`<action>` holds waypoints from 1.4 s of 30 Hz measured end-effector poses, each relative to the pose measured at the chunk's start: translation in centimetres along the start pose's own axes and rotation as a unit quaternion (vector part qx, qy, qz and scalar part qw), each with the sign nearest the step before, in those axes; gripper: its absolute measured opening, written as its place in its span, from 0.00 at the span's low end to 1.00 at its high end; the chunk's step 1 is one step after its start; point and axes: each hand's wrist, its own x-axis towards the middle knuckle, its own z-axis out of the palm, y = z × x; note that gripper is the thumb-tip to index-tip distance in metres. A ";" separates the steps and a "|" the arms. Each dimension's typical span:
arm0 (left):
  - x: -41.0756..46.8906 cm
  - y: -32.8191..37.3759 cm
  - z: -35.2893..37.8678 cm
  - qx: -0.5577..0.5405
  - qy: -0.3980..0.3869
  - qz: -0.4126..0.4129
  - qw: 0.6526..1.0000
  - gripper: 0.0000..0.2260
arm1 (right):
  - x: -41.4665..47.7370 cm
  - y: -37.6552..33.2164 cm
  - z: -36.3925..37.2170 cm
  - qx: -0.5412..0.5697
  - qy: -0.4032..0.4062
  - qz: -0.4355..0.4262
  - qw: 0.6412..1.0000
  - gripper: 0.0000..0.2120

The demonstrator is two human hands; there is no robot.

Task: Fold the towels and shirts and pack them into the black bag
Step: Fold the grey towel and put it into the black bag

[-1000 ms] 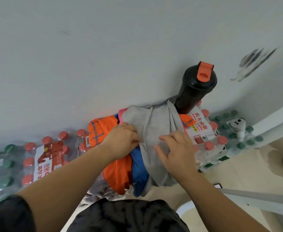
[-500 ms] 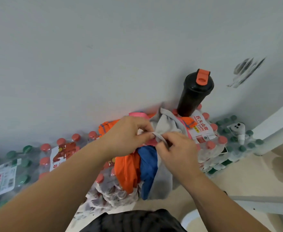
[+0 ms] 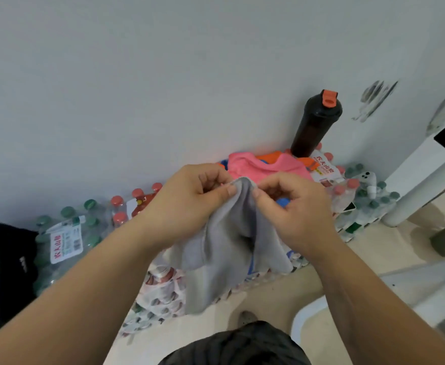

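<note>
Nearest, the left hand [image 3: 189, 204] and the right hand [image 3: 292, 206] each pinch the top hem of the grey cloth [image 3: 224, 254] between thumb and curled fingers. They sit close together, so the fabric hangs free in a drape. That likely lets its weight pull it straight and shows the edges for a fold. It is too bunched to tell whether it is a towel or a shirt.

Below it lies a pale beige floor [image 3: 374, 248]. The black bag [image 3: 3, 272] sits at the far left edge, well apart from the hands. Shrink-wrapped bottle packs [image 3: 84, 233] line the base of the wall and serve as the work surface. A pink cloth [image 3: 263, 167] waits on them in a heap with orange and blue pieces, beside a black shaker bottle [image 3: 313, 127]. Behind is a plain grey-white wall [image 3: 163, 75].
</note>
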 end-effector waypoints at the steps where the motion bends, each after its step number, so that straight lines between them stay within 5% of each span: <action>1: -1.4 -0.3 -0.6 -0.008 0.013 -0.003 1.000 0.06 | -0.7 -1.0 0.9 0.046 -0.033 0.029 0.998 0.05; 4: -5.2 -1.7 -2.3 -0.005 0.075 -0.027 0.997 0.06 | -2.7 -3.0 3.1 0.142 -0.110 0.086 0.980 0.07; 10: -11.8 -4.1 -3.1 -0.004 0.077 -0.124 0.989 0.11 | -6.6 -5.3 7.9 0.109 -0.220 0.090 0.965 0.03; 19: -17.2 -4.9 -4.4 0.169 0.138 -0.090 0.972 0.11 | -10.0 -3.4 13.0 0.007 -0.211 0.091 0.973 0.08; 24: -18.3 -4.7 -5.9 0.148 0.228 -0.112 0.956 0.04 | -10.4 0.0 16.2 -0.060 -0.234 0.100 0.965 0.04; 31: -19.9 -8.3 -9.5 0.105 0.359 -0.154 0.915 0.06 | -10.5 4.9 15.2 -0.168 -0.294 0.135 0.931 0.16; 34: -20.3 -10.1 -10.4 0.087 0.401 -0.171 0.896 0.06 | -10.3 6.9 14.3 -0.219 -0.309 0.150 0.913 0.08; 38: -20.6 -13.1 -12.0 0.074 0.434 -0.206 0.874 0.06 | -10.1 8.3 12.1 -0.236 -0.328 0.173 0.898 0.14; 42: -20.8 -15.7 -13.1 0.073 0.438 -0.243 0.863 0.06 | -9.8 9.3 9.4 -0.234 -0.302 0.207 0.901 0.04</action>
